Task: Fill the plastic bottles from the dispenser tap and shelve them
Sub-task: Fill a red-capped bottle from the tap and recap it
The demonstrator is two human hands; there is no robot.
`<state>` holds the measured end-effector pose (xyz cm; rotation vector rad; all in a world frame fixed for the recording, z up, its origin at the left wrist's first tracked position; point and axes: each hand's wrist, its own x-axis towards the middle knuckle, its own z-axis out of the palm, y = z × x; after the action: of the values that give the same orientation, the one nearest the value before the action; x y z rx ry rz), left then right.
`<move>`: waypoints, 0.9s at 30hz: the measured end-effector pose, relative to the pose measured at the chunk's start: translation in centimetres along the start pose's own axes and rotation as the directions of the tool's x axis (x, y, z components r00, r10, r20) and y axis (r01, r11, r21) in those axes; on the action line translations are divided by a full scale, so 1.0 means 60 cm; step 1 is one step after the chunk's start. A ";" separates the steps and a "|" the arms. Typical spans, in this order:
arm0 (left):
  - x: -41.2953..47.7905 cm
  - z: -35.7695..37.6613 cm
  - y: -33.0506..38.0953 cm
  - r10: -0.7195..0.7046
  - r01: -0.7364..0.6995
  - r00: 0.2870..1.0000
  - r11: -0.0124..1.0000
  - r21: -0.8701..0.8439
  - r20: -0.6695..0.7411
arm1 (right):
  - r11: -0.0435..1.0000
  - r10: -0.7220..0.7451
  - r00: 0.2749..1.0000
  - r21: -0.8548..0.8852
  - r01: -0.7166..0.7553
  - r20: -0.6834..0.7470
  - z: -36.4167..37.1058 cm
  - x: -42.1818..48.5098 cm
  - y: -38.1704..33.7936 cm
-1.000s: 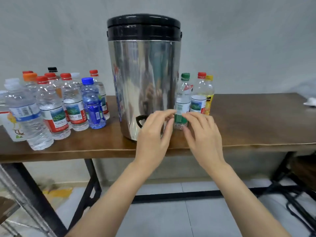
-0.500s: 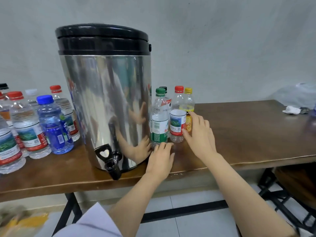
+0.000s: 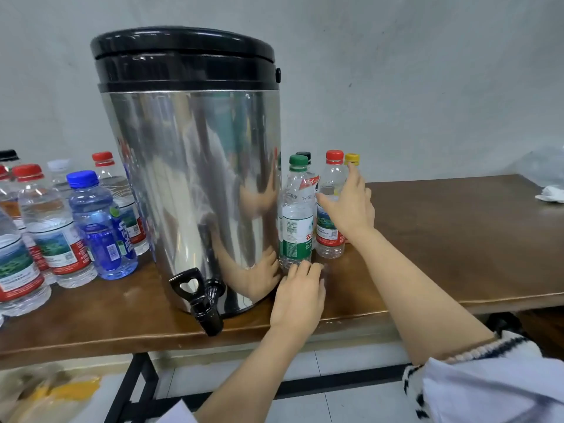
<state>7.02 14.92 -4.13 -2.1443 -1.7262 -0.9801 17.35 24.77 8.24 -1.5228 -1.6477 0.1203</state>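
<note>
A tall steel dispenser [image 3: 195,178] with a black lid stands on the brown table [image 3: 451,239]; its black tap [image 3: 207,309] juts over the front edge. Right of it stands a cluster of small bottles: a green-capped one [image 3: 297,215], a red-capped one [image 3: 331,190], a yellow-capped one [image 3: 352,158] and a dark-capped one behind. My left hand [image 3: 299,294] lies flat on the table, fingertips at the green-capped bottle's base. My right hand [image 3: 351,206] spreads straight fingers around the red-capped bottle, thumb in front, index fingertip up by the yellow cap.
Several filled bottles with red, white, black and blue [image 3: 100,227] caps crowd the table left of the dispenser. A crumpled white cloth [image 3: 551,193] and a clear plastic bag lie at the far right. Black table legs and tiled floor show below.
The view has closed in on the dispenser. My right hand rose from the table up beside the red-capped bottle. My left hand stayed at the green-capped bottle's base.
</note>
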 end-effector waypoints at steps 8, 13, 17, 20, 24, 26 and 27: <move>-0.001 0.003 -0.004 0.002 -0.002 1.000 0.999 -0.032 -0.017 | 0.999 0.004 1.000 0.053 -0.004 -0.016 0.000 -0.010 0.002; -0.014 -0.016 0.002 0.061 -0.068 0.996 0.991 -0.112 -0.067 | 0.986 -0.027 0.999 0.163 0.031 -0.025 -0.061 -0.061 0.004; -0.044 -0.059 0.019 -0.105 0.091 0.994 0.875 -0.475 -0.004 | 0.946 -0.055 0.995 0.324 0.025 0.083 -0.123 -0.118 -0.008; -0.072 -0.103 0.043 -0.173 0.117 0.985 0.759 -0.641 -0.025 | 0.917 -0.124 0.968 0.398 0.029 0.216 -0.156 -0.167 -0.029; -0.108 -0.151 0.053 -0.290 0.172 0.957 0.627 -0.760 -0.023 | 0.881 -0.263 0.887 0.470 0.060 0.379 -0.171 -0.233 -0.066; -0.126 -0.173 0.046 -0.333 0.188 0.943 0.576 -0.796 -0.018 | 0.879 -0.307 0.832 0.472 0.061 0.462 -0.165 -0.262 -0.079; -0.136 -0.183 0.042 -0.353 0.198 0.935 0.559 -0.805 -0.015 | 0.882 -0.328 0.797 0.467 0.066 0.506 -0.160 -0.275 -0.085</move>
<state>4.70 1.76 -0.28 -2.0998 -1.7497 -2.3437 17.51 5.01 8.75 -0.9998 -2.0678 0.8487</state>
